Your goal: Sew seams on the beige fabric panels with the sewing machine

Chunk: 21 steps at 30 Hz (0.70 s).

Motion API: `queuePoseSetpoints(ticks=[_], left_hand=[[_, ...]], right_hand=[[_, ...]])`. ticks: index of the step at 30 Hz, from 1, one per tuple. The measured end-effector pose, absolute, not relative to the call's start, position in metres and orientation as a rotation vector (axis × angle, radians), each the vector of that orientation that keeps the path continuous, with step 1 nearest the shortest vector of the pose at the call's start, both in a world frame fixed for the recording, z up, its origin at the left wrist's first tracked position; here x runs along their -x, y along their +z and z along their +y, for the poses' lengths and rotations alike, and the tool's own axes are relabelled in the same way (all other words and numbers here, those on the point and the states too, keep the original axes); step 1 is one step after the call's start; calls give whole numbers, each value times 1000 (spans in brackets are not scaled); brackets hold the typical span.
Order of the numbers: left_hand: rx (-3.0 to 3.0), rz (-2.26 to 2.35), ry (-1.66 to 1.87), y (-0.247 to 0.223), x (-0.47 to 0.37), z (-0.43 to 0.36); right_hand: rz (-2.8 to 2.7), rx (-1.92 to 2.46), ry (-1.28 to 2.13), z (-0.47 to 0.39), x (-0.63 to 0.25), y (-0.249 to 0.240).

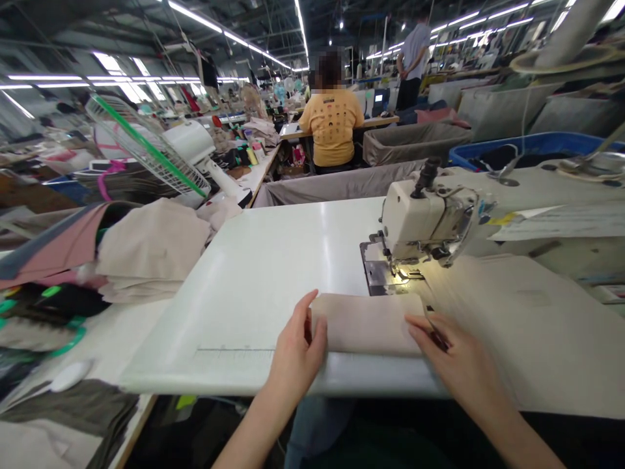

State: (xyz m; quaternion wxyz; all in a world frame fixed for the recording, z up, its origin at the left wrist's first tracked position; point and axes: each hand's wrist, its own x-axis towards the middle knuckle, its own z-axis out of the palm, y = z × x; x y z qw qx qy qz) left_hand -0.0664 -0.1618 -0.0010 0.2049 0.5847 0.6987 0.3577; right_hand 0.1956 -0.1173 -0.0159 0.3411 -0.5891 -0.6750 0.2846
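A beige fabric piece (368, 324) lies folded flat on the white sewing table (254, 273), just in front of the lit needle area of the sewing machine (415, 218). My left hand (303, 339) pinches its left edge between thumb and fingers. At the right end, my right hand (444, 339) grips the fabric's edge, and a small dark, thin tool shows among its fingers. The fabric's back edge is close to the metal needle plate (378, 273). More beige fabric (527, 312) spreads over the table to the right of the machine.
Stacked beige fabric (153, 247) sits at the left, with a white fan (195, 146) behind it. Thread spools (43, 319) lie at the far left. A person in a yellow shirt (333, 124) sits ahead, and another stands farther back. A blue bin (537, 144) is behind the machine.
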Motion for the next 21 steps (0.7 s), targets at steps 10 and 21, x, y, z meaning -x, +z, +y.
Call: queuePoseSetpoints(ticks=[10, 21], left_hand=[[-1682, 1897, 1047, -5, 71, -161], [-1887, 1808, 1026, 2, 70, -163]], right_hand=[[-1843, 1550, 667, -120, -203, -21], [-1806, 1547, 634, -124, -201, -15]])
